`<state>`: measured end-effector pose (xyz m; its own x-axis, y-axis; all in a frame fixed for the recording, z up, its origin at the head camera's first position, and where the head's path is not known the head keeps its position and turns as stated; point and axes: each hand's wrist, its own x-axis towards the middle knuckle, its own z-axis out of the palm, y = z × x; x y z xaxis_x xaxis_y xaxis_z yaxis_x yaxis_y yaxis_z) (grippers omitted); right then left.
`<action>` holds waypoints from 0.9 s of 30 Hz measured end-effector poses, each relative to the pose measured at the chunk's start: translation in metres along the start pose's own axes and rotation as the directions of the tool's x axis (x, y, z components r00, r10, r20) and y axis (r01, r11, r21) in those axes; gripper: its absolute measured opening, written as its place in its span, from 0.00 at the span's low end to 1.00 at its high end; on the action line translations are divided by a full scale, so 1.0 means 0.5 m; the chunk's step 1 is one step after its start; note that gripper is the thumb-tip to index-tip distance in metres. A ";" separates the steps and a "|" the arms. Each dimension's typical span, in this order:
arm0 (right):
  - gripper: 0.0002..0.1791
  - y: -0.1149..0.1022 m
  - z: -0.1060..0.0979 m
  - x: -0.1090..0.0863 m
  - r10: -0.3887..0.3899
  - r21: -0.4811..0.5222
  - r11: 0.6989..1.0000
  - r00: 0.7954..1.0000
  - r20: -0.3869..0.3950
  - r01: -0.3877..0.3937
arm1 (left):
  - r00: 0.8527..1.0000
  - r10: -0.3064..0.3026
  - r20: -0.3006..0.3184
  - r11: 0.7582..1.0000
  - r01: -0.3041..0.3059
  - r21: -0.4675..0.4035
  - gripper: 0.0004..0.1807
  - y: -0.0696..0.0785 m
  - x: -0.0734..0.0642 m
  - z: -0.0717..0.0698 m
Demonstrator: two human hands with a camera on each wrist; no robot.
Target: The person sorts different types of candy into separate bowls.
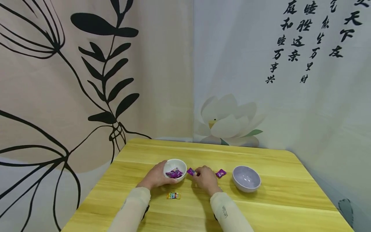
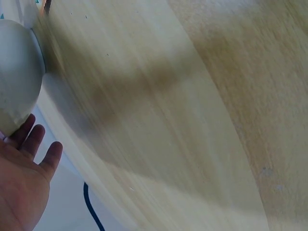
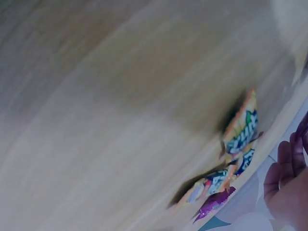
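A small white bowl (image 1: 181,163) with purple-wrapped candies (image 1: 174,173) in it is tilted toward me, gripped at its left side by my left hand (image 1: 158,175). In the left wrist view the fingers of that hand (image 2: 24,178) reach along the bowl's outside (image 2: 18,77). Just right of the bowl, my right hand (image 1: 206,178) pinches a purple-wrapped candy (image 1: 191,171) between thumb and fingers. At the edge of the right wrist view, this hand (image 3: 291,187) is only partly visible. Another purple candy (image 1: 221,173) lies on the table to its right.
A lavender bowl (image 1: 246,179) stands on the wooden table (image 1: 278,206) at the right. One yellow-wrapped candy (image 1: 173,195) lies nearer me, between my forearms. The right wrist view shows orange-wrapped candies (image 3: 240,127) on the tabletop beside a purple one (image 3: 215,203). Printed curtains hang behind.
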<state>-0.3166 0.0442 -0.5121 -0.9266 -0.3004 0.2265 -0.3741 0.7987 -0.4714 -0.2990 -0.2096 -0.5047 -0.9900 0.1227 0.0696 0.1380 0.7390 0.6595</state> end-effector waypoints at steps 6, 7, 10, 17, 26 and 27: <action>0.13 -0.006 -0.012 0.002 -0.008 -0.007 1.000 1.000 -0.028 0.008 | 1.000 -0.005 -0.003 1.000 0.005 -0.004 0.59 -0.001 -0.001 -0.004; 0.13 -0.006 -0.014 0.002 -0.009 -0.009 1.000 0.999 -0.031 0.009 | 1.000 -0.006 -0.003 1.000 0.006 -0.002 0.59 -0.002 -0.001 -0.004; 0.13 -0.006 -0.020 0.003 -0.009 0.001 1.000 0.999 -0.037 0.009 | 1.000 -0.009 -0.003 1.000 0.009 0.004 0.60 -0.007 0.000 -0.002; 0.12 -0.008 -0.035 0.010 -0.006 0.020 1.000 0.998 -0.056 0.007 | 1.000 -0.005 -0.011 1.000 0.005 -0.004 0.59 -0.005 0.000 -0.001; 0.15 -0.014 -0.048 0.018 0.007 0.073 0.997 0.999 -0.051 -0.004 | 1.000 0.006 -0.006 1.000 -0.006 -0.008 0.58 0.001 0.001 0.000; 0.15 -0.015 -0.049 0.018 0.016 0.082 0.997 0.999 -0.048 -0.012 | 1.000 0.006 -0.005 1.000 -0.006 -0.010 0.58 0.001 0.001 0.000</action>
<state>-0.3213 0.0483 -0.4854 -0.9294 -0.2621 0.2599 -0.3651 0.7566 -0.5425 -0.2993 -0.2090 -0.5043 -0.9893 0.1234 0.0774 0.1434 0.7313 0.6668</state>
